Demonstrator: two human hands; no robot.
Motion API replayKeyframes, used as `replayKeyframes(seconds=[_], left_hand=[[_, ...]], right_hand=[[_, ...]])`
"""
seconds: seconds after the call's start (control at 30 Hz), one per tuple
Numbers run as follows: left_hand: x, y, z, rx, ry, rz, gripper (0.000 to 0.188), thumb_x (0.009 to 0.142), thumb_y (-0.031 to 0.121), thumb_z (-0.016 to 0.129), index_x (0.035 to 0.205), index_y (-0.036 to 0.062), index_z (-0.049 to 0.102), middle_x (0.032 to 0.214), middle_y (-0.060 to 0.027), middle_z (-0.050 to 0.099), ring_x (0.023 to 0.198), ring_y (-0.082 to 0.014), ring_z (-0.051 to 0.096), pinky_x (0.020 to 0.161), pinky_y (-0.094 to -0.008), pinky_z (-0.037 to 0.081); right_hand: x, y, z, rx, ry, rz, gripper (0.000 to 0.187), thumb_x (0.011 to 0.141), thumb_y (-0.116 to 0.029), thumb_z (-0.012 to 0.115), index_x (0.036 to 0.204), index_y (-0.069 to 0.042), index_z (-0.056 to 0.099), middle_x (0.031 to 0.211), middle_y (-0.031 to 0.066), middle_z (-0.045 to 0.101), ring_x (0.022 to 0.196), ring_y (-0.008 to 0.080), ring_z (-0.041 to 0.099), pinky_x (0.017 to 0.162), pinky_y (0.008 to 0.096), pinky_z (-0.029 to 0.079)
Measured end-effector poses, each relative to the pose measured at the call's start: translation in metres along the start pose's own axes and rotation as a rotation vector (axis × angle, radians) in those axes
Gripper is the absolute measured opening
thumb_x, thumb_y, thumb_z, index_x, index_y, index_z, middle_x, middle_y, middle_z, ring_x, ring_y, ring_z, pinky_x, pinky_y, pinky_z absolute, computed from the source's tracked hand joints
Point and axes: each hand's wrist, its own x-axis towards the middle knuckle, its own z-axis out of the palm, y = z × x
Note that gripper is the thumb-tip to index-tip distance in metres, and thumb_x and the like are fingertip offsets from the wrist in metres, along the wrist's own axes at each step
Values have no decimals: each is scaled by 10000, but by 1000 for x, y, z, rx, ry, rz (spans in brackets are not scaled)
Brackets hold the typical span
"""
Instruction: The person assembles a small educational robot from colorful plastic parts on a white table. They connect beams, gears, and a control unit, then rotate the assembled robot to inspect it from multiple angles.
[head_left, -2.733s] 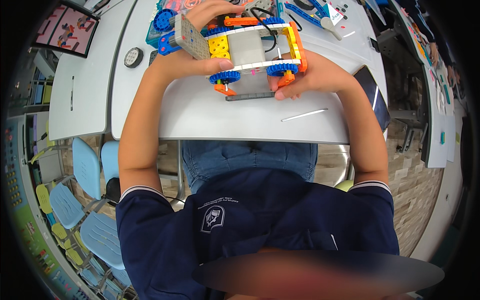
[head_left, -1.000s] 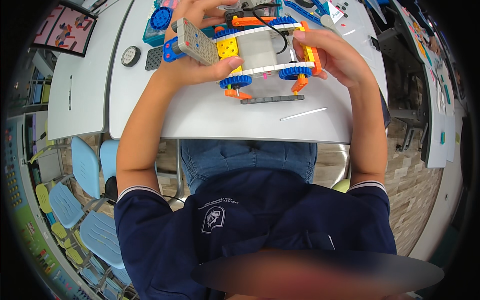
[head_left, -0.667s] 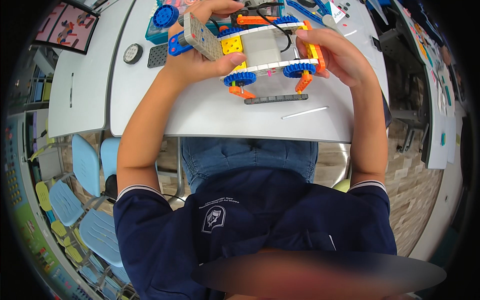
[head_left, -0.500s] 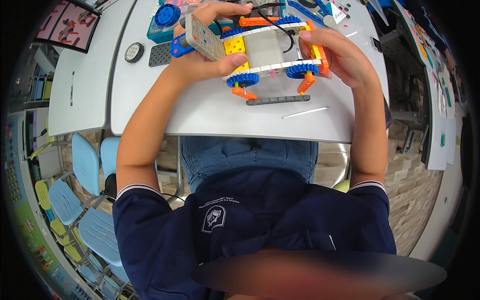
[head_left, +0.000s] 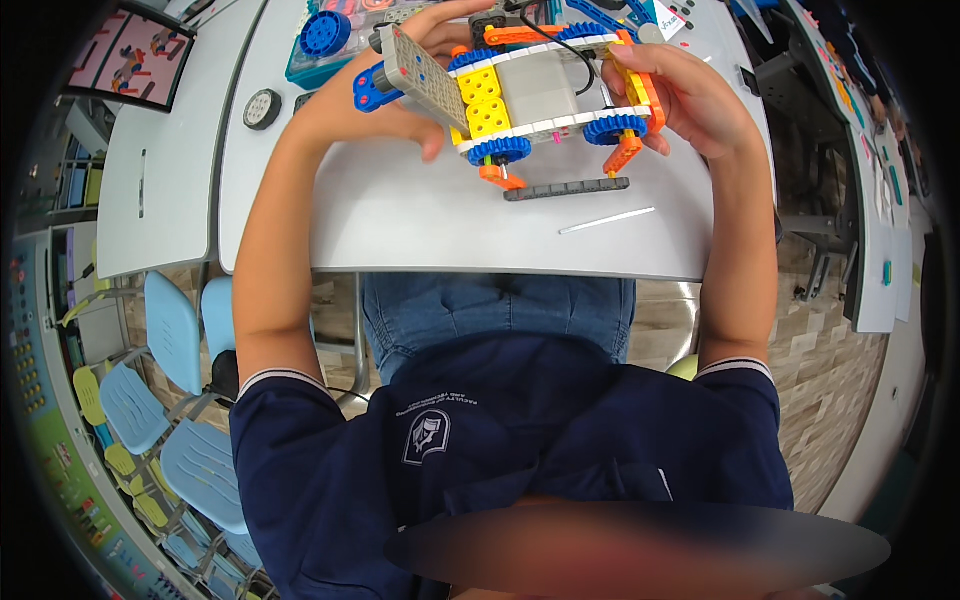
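A toy robot model built from plastic pieces (head_left: 537, 88) is held above the table, with white beams, blue gear wheels, yellow blocks and orange legs. My right hand (head_left: 706, 105) grips its right end, fingers around the yellow and orange parts. Beside the left end is my left hand (head_left: 372, 122), its thumb off the model and its fingers stretched out behind a tilted grey block (head_left: 428, 80). A blue connector piece (head_left: 377, 88) sticks out from that block. Below the body hangs a dark grey bar (head_left: 567, 189) joined to the orange legs.
A thin silver rod (head_left: 606, 221) lies on the white table (head_left: 450, 235) near its front edge. A black wheel (head_left: 262, 109) and a teal parts box with a blue wheel (head_left: 325, 35) are at the left. A screen (head_left: 130, 55) stands at far left; blue chairs (head_left: 172, 330) are below.
My left thumb has come off the model's yellow block, and the left hand has opened. The model has shifted slightly right and tilted a little, still in my right hand.
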Motion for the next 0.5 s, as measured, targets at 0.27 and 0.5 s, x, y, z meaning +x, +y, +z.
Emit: replayKeyframes(seconds=[0.27,0.5], left_hand=[[-19,-35,-4,-18,-7,-391,434,946,174,600,1362,76,527,1314,-133,588,1212,-219,577,1044,-312,446],[-23,-31,-13,-344,67,-494,462,926,370,639,1226,19,608,1168,-19,650,1019,-66,606,876,-240,512]], right_hand=[[0,-1,-8,112,-239,-23,415,991,-344,500,841,36,572,665,87,593,420,123,586,343,248,481],[0,7,-11,52,-185,-124,430,987,-373,471,866,24,582,706,78,589,447,111,599,344,244,498]])
